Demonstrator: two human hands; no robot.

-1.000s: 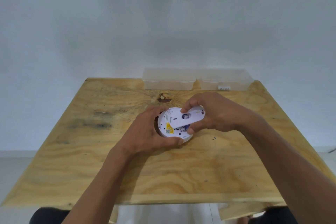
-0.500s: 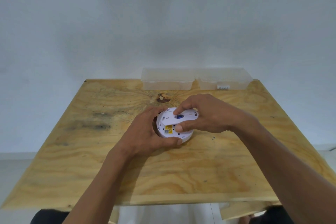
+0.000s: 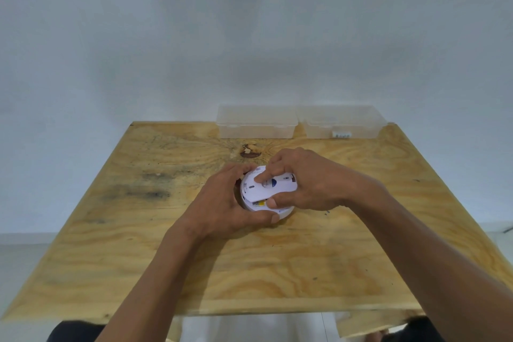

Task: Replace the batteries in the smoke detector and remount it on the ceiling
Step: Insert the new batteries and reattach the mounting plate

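The round white smoke detector [image 3: 284,212] lies back-side up on the wooden table [image 3: 319,258], near its middle. My left hand [image 3: 222,203] wraps around its left and near rim. My right hand [image 3: 308,180] holds a flat white cover plate [image 3: 280,187] on top of the detector, thumb at the plate's near edge and index finger pressing on its top. A yellow label shows in the gap under the plate. A blue spot shows through a hole in the plate.
Two clear plastic boxes, the left box [image 3: 256,125] and the right box [image 3: 342,125], stand side by side at the table's far edge against the white wall. A dark knot [image 3: 249,151] marks the wood just beyond the detector.
My right hand has brought the cover plate down from a tilted position until it lies nearly flat on the detector's back. My left hand has kept its hold on the rim.
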